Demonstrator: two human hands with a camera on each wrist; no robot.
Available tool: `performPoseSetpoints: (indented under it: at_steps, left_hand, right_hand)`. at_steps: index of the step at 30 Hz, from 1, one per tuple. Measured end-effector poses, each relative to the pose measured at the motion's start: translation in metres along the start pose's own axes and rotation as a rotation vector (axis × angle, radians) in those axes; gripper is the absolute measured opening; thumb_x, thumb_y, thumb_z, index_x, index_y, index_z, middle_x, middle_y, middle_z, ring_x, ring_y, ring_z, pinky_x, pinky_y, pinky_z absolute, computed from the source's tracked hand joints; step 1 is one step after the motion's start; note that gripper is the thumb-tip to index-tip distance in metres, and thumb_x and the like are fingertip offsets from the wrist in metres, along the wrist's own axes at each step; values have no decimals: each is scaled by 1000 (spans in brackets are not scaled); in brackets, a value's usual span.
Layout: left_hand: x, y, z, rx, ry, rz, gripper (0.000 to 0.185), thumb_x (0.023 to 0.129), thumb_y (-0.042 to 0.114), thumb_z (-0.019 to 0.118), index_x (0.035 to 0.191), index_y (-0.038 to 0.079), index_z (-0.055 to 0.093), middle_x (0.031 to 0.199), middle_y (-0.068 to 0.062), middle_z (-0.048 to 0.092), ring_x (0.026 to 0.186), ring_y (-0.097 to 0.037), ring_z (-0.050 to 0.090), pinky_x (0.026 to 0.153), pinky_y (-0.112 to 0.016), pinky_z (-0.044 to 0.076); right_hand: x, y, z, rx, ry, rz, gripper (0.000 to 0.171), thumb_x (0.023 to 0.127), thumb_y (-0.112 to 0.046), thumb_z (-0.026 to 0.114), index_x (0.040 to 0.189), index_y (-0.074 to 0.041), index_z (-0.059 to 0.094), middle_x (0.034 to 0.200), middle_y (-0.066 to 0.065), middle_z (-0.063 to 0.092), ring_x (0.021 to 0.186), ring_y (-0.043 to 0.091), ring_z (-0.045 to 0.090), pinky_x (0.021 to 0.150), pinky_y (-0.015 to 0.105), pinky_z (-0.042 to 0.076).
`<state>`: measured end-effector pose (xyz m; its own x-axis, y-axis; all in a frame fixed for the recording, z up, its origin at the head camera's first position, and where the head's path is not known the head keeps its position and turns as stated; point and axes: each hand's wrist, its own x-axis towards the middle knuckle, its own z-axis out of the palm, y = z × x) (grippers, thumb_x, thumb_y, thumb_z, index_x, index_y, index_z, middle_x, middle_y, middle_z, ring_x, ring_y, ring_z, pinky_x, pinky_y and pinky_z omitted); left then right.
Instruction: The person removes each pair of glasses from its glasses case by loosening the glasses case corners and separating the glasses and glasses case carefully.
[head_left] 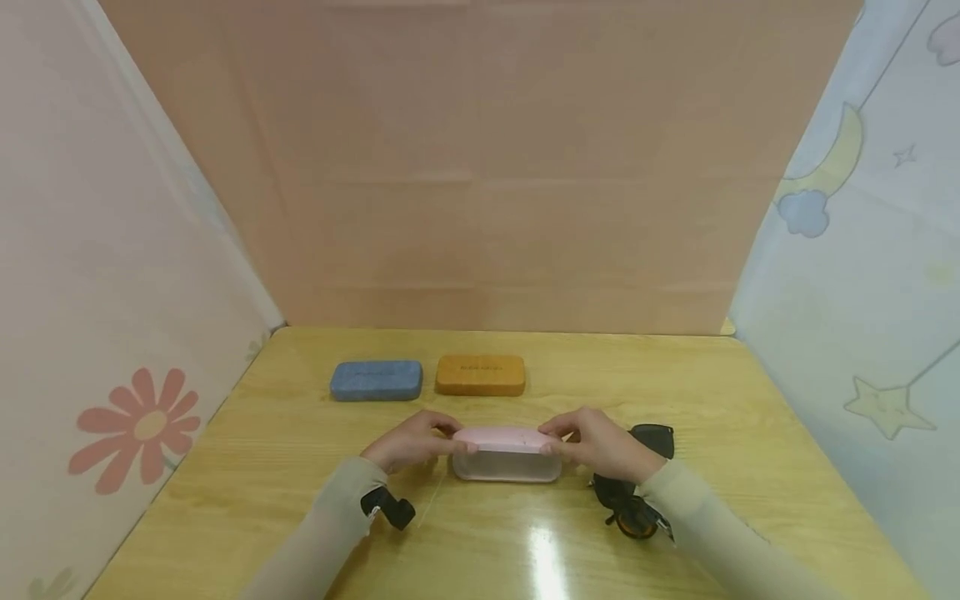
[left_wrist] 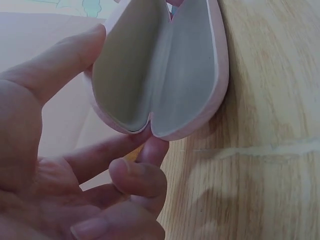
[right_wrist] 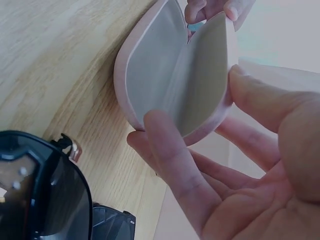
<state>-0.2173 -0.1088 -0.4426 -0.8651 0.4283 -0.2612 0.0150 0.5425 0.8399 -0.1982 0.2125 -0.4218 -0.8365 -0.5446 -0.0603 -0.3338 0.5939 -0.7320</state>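
A pink glasses case lies open on the table with its pale grey inside facing me. At its left end my left hand pinches the lid, thumb on the front edge and fingers behind. The right hand holds the opposite end the same way. In the right wrist view, the right thumb presses the lid's rim while other fingers lie at the case's end and underside. Dark sunglasses rest on the table beside the right hand, partly hidden by the forearm in the head view.
Toward the back of the table lie a blue case and an orange case, side by side. A tan backdrop rises behind, and patterned cloth walls stand left and right.
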Motion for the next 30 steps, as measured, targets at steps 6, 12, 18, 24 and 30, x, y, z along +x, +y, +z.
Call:
performPoseSetpoints:
  at_steps: [6, 12, 18, 24, 30]
  left_hand:
    - [-1, 2, -1, 0, 1, 10, 54, 81, 45, 82, 122, 12, 70, 119, -3, 66, 104, -21, 57, 87, -41, 49]
    - [0, 2, -1, -2, 5, 4, 54, 80, 44, 83, 122, 13, 70, 119, -2, 66, 105, -21, 56, 88, -42, 48]
    - [-2, 0, 0, -4, 9, 4, 55, 79, 44, 84, 122, 12, 70, 121, -4, 66, 111, -23, 56, 95, -49, 47]
    - [-4, 1, 1, -6, 17, 23, 55, 80, 42, 84, 124, 11, 70, 124, -5, 65, 118, -26, 55, 98, -52, 46]
    - [-5, 0, 3, -8, 23, 35, 54, 80, 41, 84, 123, 11, 70, 121, -4, 65, 118, -26, 54, 101, -55, 42]
  right_hand:
    - [-1, -3, -2, 3, -4, -24, 40, 97, -33, 67, 125, -5, 68, 116, 11, 70, 88, 18, 69, 67, 27, 55]
    - [-1, -5, -2, 5, -6, -18, 38, 96, -33, 68, 123, -7, 68, 115, 11, 69, 91, 21, 69, 67, 27, 55]
    - [0, -5, -1, -12, -11, -34, 36, 95, -33, 69, 121, -8, 69, 114, 10, 69, 92, 22, 69, 69, 27, 55]
    - [0, -6, -1, -39, -2, -24, 36, 95, -34, 70, 120, -10, 69, 112, 7, 69, 89, 18, 69, 69, 27, 54]
    - [-2, -7, 0, -53, 4, -4, 35, 94, -34, 70, 120, -11, 69, 112, 7, 69, 90, 18, 69, 69, 28, 54]
